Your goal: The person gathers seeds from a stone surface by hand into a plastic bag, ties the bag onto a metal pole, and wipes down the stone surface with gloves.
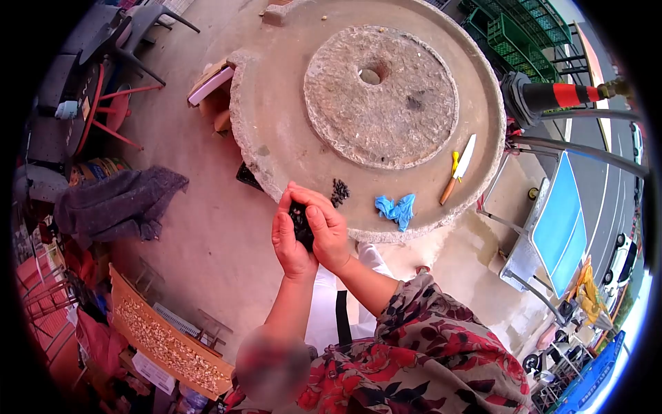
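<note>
My left hand [291,252] and my right hand [329,238] are cupped together, their sides touching, just off the near edge of a round stone mill base [289,131]. Between the palms lies a load of small black seed-like pieces [301,224]; their exact kind is too small to tell. A little heap of similar dark pieces [340,192] rests on the stone, right beyond my right hand. Farther right on the base are crumpled blue gloves [396,210] and a wooden-handled knife [460,168], with a small yellow object [455,161] beside the blade.
A round millstone [383,96] with a central hole sits on the base. Chairs [148,31] and a dark cloth [121,200] are at the left. A tray of pale pieces [162,338] stands lower left. Right are a traffic cone [558,95], green crates [520,48] and a blue-topped table [560,224].
</note>
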A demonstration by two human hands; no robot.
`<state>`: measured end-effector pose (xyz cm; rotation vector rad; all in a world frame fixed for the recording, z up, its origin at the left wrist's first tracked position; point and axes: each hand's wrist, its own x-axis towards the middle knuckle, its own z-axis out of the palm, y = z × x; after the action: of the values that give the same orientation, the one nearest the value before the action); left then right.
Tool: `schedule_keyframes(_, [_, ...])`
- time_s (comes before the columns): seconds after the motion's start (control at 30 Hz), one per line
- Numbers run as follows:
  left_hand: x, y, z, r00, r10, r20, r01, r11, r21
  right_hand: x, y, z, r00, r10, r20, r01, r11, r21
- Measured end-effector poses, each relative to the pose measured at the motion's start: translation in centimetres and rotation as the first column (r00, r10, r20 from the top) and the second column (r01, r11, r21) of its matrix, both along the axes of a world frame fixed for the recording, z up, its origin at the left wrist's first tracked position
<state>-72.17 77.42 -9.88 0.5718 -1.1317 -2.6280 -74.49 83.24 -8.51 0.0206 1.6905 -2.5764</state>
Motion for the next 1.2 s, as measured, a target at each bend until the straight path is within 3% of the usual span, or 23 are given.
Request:
schedule_keyframes(0.17, [1.6,-0.5,5.0,0.998,-0.055,0.042,0.056,0.998,-0.015,2.0,-1.4,4.7,0.993,-0.109,0.046,0.109,0.994,0.002])
schedule_keyframes(0.27, [2.8,-0.4,8.4,0.994,-0.073,0.082,0.072,0.997,0.007,3.4,-0.4,7.3,0.997,-0.059,0.042,0.059,0.998,0.007])
schedule_keyframes(0.3, [3.1,-0.2,9.5,0.992,-0.064,0.109,0.067,0.997,-0.026,4.0,-0.6,8.7,0.991,-0.087,0.105,0.098,0.99,-0.104])
schedule_keyframes(0.33, [3.6,-0.3,10.6,0.989,-0.079,0.128,0.085,0.996,-0.036,4.6,-0.7,9.4,0.99,-0.102,0.099,0.112,0.989,-0.1])
schedule_keyframes(0.57, [6.9,-1.0,14.4,0.996,-0.07,0.052,0.068,0.997,0.034,7.9,-1.0,12.5,0.993,-0.042,0.108,0.055,0.991,-0.122])
schedule_keyframes(0.67, [8.2,-0.6,15.0,0.995,0.079,0.053,-0.077,0.996,-0.041,8.6,-1.1,13.5,0.99,0.083,0.11,-0.065,0.985,-0.161])
schedule_keyframes(0.8, [10.9,0.2,16.1,0.956,0.278,0.092,-0.286,0.955,0.083,10.0,-0.9,14.0,0.933,0.313,0.179,-0.285,0.944,-0.165])
schedule_keyframes(0.97, [14.9,1.6,16.9,0.861,0.505,0.062,-0.507,0.861,0.034,13.2,-0.8,15.5,0.836,0.519,0.175,-0.498,0.854,-0.154])
schedule_keyframes(1.0, [16.0,1.5,16.9,0.839,0.539,0.081,-0.545,0.831,0.11,13.9,-0.9,15.2,0.808,0.564,0.171,-0.553,0.826,-0.109])
schedule_keyframes(1.2, [23.1,0.5,16.8,0.595,0.8,0.071,-0.804,0.592,0.063,20.3,-3.6,15.4,0.569,0.792,0.222,-0.775,0.606,-0.179])
